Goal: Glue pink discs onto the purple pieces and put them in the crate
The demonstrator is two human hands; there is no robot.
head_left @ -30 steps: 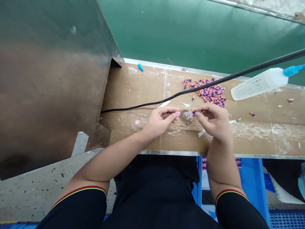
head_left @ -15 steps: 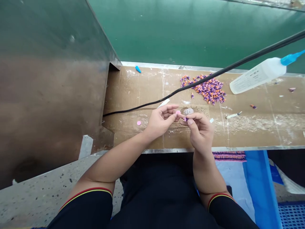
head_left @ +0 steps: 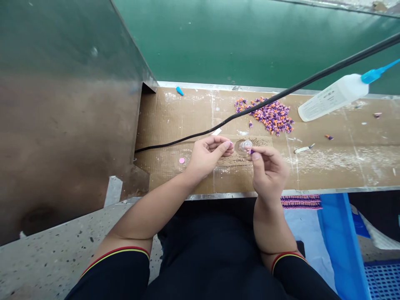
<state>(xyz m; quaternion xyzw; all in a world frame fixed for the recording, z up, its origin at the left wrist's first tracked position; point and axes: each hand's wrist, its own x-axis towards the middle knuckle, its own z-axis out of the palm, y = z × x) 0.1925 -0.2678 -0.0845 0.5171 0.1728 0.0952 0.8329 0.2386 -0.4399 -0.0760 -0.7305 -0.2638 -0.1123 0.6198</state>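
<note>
Disc of flat pink material, mid-frame, pinched in left hand; purple-and-pink piece pinched in right hand: likely light, best edge-held.

smudged, dull-sheened metal panel; matt cardboard; smooth, translucent plastic bottle; matt cloth shirt.

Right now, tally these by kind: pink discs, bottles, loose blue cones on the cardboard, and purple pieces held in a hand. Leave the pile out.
Pink discs: 2 (one on the cardboard, one in the left hand)
Bottle: 1
Loose blue cone: 1
Purple piece in the right hand: 1
Total: 5
</note>
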